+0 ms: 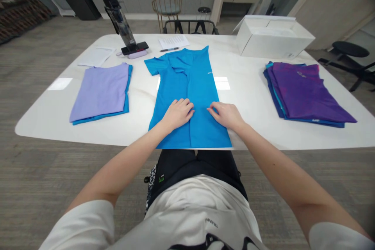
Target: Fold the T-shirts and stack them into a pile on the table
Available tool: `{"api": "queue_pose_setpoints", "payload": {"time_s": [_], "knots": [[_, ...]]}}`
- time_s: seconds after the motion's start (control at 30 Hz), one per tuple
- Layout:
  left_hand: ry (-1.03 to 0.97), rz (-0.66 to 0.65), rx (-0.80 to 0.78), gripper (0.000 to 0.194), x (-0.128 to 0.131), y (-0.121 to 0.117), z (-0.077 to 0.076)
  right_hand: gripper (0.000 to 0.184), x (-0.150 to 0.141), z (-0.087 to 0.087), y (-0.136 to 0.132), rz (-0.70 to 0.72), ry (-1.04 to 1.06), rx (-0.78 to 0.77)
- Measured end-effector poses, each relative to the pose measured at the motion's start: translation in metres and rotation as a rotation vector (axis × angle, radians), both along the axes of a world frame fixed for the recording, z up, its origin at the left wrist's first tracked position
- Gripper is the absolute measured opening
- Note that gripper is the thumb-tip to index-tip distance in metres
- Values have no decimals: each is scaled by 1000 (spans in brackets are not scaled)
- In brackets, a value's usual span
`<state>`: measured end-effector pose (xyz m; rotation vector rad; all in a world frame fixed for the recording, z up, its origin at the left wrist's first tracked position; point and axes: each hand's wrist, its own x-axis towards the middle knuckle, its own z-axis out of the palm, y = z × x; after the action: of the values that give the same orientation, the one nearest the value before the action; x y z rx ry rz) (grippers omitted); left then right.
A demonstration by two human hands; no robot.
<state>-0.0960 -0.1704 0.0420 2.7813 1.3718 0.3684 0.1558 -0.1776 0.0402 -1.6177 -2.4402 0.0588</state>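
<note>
A blue short-sleeved T-shirt [202, 90] lies in front of me, its right side folded inward so that an edge runs down the middle. One short sleeve sticks out at the upper left, and small white lettering shows near the right edge. My left hand [179, 113] rests on the shirt beside the folded edge, fingers loosely bent and slightly apart. Over the shirt's right part is my right hand [225, 114], its thumb and forefinger apart and touching or just above the cloth. Neither hand visibly grips the fabric.
Folded lilac and blue clothes [101, 91] lie left on the white table [249, 133]. A purple and blue stack [304, 91] lies right, before an open white box [269, 39]. A handheld vacuum [124, 27], a pen [169, 49] and paper sheets [174, 41] are at the back.
</note>
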Motion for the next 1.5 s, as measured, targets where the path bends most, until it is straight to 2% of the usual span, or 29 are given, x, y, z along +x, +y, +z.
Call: {"api": "queue_pose_setpoints", "payload": {"time_s": [0.07,0.23,0.47,0.63,0.7,0.87,1.0,1.07,1.2,1.37,1.5], "knots": [[-45,90,-3,25,-10,21,-1,29,-9,1,31,33,59,35],[-84,271,50,42,-33,68,-11,27,-44,-5,106,89,149,111],[-65,294,61,43,-50,116,-24,28,-110,-20,181,194,113,82],[-45,339,100,33,-66,160,-20,25,-144,-24,234,125,127,65],[-49,418,101,32,-78,184,-16,24,-157,-26,252,110,131,67],[-24,724,54,33,-117,245,-9,25,-194,-23,288,90,142,64],[32,803,-9,40,-139,281,-9,31,-213,-12,329,23,121,37],[57,834,-31,44,-145,292,-11,35,-216,-9,353,-17,105,-33],[91,880,-36,47,-150,302,-14,45,-216,-12,392,12,74,-180],[97,932,-28,36,-153,305,-16,40,-219,-21,407,46,26,-156],[-26,932,-95,28,-157,309,-10,30,-221,-17,416,57,25,-201]]}}
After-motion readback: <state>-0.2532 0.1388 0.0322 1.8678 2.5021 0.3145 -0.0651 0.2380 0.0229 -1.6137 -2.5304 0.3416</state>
